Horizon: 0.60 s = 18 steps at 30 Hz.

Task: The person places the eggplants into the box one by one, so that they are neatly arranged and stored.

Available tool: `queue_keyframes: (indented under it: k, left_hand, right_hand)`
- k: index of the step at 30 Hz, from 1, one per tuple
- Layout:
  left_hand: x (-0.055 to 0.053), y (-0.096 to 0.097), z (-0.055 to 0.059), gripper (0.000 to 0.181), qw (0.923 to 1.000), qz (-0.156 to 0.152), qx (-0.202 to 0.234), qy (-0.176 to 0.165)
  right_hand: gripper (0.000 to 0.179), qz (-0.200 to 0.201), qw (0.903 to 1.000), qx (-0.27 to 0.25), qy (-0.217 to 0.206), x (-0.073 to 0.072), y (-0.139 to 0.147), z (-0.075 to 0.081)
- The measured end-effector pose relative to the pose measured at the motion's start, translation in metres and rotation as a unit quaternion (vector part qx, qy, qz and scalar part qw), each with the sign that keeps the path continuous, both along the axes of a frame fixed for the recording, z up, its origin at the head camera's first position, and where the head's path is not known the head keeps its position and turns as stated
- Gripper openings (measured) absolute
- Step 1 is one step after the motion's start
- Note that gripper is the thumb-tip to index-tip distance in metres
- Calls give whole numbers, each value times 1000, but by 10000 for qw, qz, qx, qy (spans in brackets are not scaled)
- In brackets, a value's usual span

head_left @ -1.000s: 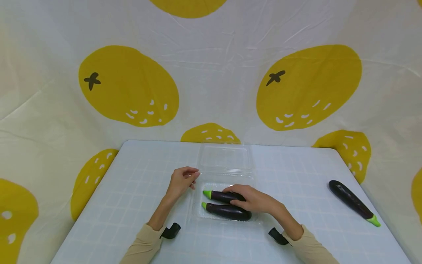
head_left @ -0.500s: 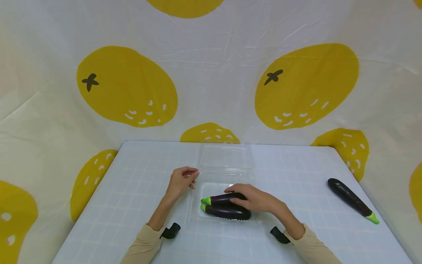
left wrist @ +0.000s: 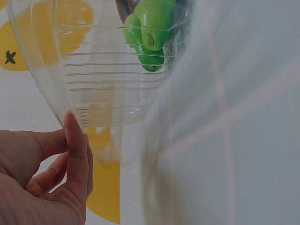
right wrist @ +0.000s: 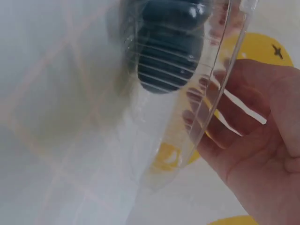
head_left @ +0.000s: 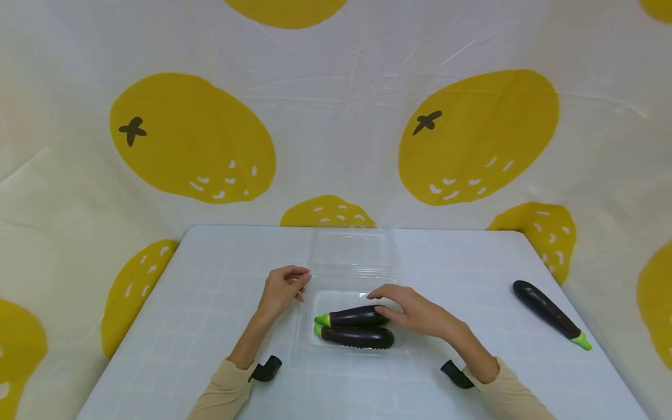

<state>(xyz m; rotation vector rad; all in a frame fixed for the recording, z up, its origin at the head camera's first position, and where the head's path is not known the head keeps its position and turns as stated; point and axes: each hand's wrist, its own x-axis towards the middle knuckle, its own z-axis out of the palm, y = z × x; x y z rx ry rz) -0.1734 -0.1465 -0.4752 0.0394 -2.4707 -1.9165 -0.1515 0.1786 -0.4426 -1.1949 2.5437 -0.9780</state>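
Note:
A clear plastic clamshell box point(head_left: 310, 344) lies with its lid folded back on the table. In its tray two dark eggplants rest side by side, a rear eggplant point(head_left: 349, 317) and a front eggplant point(head_left: 357, 337), green stem ends to the left. At the tray's left rim my left hand point(head_left: 280, 289) pinches the edge between thumb and finger, as the left wrist view also shows. My right hand point(head_left: 415, 309) hovers over the tray's right side, fingers relaxed and apart, thumb tip overlapping the rear eggplant's blunt end. Nothing is held in it.
A third eggplant point(head_left: 551, 312) lies slanted near the table's right edge. The box's open lid point(head_left: 352, 248) reaches toward the table's back edge, where a patterned curtain point(head_left: 336, 116) hangs. A black wrist camera point(head_left: 268, 369) sits on the left wrist.
The rear eggplant has come forward against the front one. My right hand has let it go and drawn back to the right. My left hand has stayed at the rim.

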Motion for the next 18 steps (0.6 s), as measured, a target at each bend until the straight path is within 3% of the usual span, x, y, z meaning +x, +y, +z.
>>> queue_keyframes:
  k: [10,18]
  left_hand:
    - [0,-1,1,19,10000,-23,19,-37]
    - [1,0,1,20,10000,-35,-9,-46]
  right_hand:
    - [28,-185,9985,-394,347,2,19,7]
    - [26,-831,9950,-285,477,5,39,11]
